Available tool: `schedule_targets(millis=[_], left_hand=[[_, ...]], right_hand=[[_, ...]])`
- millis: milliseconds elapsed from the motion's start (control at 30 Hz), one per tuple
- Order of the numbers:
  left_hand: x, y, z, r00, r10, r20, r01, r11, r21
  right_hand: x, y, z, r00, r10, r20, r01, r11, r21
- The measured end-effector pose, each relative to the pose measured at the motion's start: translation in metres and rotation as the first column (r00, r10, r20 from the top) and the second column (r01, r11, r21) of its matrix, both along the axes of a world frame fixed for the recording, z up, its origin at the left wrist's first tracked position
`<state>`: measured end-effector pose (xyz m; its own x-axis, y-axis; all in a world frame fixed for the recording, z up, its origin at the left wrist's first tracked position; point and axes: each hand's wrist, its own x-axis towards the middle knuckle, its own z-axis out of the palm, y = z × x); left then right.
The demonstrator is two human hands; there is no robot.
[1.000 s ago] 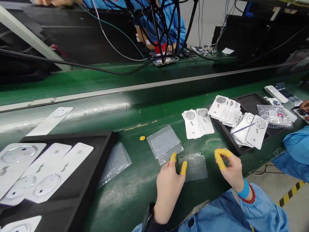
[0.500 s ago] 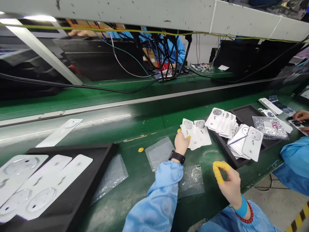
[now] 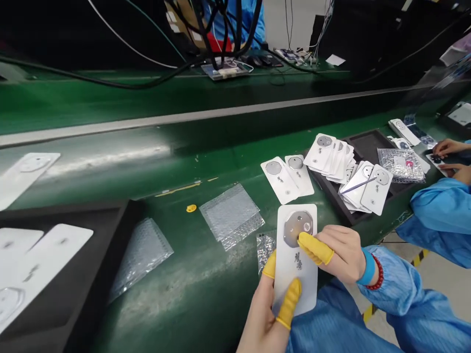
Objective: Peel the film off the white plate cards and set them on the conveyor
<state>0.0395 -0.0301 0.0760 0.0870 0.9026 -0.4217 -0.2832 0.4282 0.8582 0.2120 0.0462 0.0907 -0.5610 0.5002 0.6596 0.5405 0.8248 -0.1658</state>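
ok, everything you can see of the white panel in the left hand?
The white panel is flat, oblong, round-cornered, smooth-looking. A grey octagonal inset with small round marks sits near its far end; dark characters are printed below. The left hand holds it tilted, face toward the camera, thumb across the lower front. Fingers of the right hand overlap the inset, apparently touching.

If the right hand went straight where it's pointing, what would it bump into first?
The white rectangular panel in the left hand, at its grey octagonal patch. The right hand may be touching it with yellow-covered fingertips; depth is unclear.
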Motion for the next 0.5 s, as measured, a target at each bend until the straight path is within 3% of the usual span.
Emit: schedule_targets(millis=[167, 267, 500], left_hand=[[-0.007, -0.008, 0.002, 0.987, -0.083, -0.134, 0.085, 0.996, 0.008], [-0.010, -0.011, 0.004, 0.986, -0.098, -0.134, 0.101, 0.995, 0.014], [-0.007, -0.013, 0.014, 0.995, -0.031, -0.091, 0.038, 0.997, 0.073]], right_hand=[[0.003, -0.009, 0.007, 0.999, 0.006, 0.033, -0.004, 0.998, -0.060], [0.004, -0.011, 0.007, 0.998, 0.007, 0.062, -0.003, 0.997, -0.071], [0.002, -0.016, 0.010, 0.991, -0.013, 0.135, 0.004, 0.998, 0.070]])
